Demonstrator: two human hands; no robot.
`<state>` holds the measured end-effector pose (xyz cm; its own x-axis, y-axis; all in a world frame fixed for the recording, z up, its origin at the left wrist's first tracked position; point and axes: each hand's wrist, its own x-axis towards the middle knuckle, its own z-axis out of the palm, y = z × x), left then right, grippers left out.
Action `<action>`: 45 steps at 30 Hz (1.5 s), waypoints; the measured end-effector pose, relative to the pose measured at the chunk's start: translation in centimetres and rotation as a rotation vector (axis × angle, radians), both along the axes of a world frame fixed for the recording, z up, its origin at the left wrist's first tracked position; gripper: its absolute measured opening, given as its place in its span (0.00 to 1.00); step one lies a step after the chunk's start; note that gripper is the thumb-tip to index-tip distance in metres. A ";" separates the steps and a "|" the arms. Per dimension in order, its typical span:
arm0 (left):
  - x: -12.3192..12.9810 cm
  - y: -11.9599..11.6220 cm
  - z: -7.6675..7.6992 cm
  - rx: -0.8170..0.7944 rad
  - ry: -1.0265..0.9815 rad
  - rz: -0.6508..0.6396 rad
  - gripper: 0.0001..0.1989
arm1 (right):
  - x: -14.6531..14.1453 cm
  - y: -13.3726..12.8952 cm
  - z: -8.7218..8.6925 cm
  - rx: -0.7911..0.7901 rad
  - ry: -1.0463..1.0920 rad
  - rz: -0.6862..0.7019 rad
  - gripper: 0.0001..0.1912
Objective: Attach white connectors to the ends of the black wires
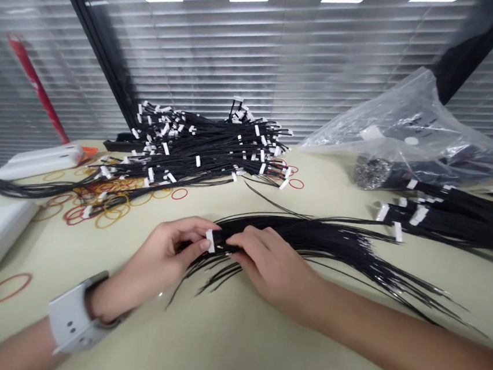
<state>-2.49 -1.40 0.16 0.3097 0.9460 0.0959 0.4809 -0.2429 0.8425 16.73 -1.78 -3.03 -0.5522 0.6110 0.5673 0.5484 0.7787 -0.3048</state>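
Room below the hands (154,263) (271,266), wire bundles (198,145) blocking ahead

My table (231,346) has a pale cream top. At upper middle of the frame lies a big heap of black wires (198,145) with white connectors, at left many rubber bands (106,195), and at upper right a clear plastic bag (408,131).

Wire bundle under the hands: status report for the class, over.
Left hand pinching white connector. Right hand gripping black wire bundle beside it. Loose rubber bands off to the left, apart from the bundle.
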 end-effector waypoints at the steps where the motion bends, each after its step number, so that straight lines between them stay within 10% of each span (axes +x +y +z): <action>1: -0.1 0.0 0.0 0.007 -0.003 0.013 0.09 | 0.1 0.0 0.1 -0.004 0.032 -0.009 0.09; 13: 0.1 -0.1 0.2 -0.049 -0.023 0.048 0.10 | 0.5 -0.1 0.1 0.235 0.066 -0.017 0.11; 45: -0.1 -0.7 0.0 -0.056 0.058 -0.092 0.11 | 0.3 0.2 -0.2 0.158 0.015 0.019 0.13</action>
